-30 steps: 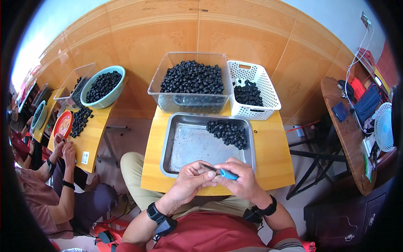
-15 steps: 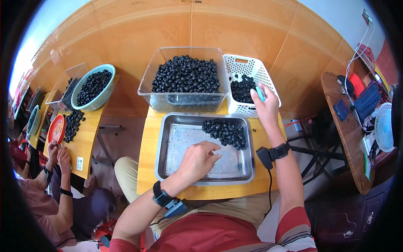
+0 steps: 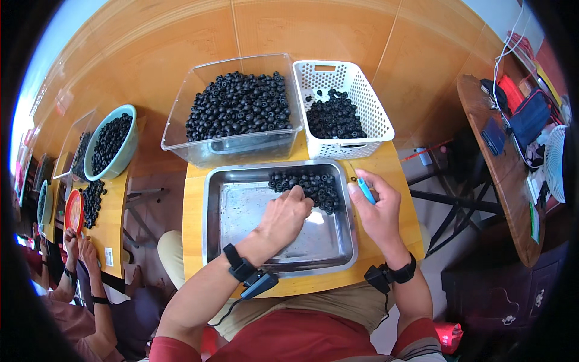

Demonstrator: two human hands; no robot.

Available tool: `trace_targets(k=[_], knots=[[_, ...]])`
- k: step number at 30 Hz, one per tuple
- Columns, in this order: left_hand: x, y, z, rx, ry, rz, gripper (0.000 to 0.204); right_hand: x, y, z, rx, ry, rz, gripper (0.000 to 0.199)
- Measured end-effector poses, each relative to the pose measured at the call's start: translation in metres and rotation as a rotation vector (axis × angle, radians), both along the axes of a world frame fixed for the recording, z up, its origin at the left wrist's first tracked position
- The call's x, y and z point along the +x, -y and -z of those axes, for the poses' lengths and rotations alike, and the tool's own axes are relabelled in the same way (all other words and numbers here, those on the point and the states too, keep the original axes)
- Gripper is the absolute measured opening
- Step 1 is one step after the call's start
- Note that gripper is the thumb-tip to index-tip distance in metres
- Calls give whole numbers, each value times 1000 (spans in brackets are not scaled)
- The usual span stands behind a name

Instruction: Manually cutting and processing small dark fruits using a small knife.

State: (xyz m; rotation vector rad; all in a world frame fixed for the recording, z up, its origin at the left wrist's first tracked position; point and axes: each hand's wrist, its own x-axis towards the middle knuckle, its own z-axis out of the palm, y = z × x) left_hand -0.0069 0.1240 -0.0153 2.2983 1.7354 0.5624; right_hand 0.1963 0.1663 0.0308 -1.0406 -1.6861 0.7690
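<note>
My left hand [image 3: 283, 217] reaches over the metal tray [image 3: 217, 241], its fingers bent together at the edge of a pile of small round black fruits [image 3: 322, 193], several showing a hole or ring. What its fingertips hold, if anything, is hidden. My right hand [image 3: 379, 211] is closed round a slim tool with a blue handle [image 3: 365, 191], just beyond the tray's right rim. The tool's thin tip points away from me and is hard to make out. A single fruit lies on the wooden table [image 3: 398, 181] near it.
Behind the tray stand a clear bin [image 3: 172, 143] heaped with black fruits and a white perforated basket [image 3: 380, 127] holding more. At left, another person's hands [image 3: 81, 248] work beside a red plate [image 3: 73, 208] and a pale green basin [image 3: 128, 154]. A brown side table [image 3: 491, 193] stands at right.
My right hand has come back from the white basket to the tray's right side, still with the blue-handled tool. My left hand has moved forward to the fruit pile, its fingers closing together.
</note>
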Motion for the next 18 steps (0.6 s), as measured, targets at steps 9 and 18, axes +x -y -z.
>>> trace_targets(k=[9, 18], knots=[[-6, 36, -16, -356, 1114, -96, 17, 14, 43, 15, -252, -96, -113, 30], [-3, 61, -22, -575, 1821, -165, 20, -10, 59, 17, -304, -86, -284, 33]])
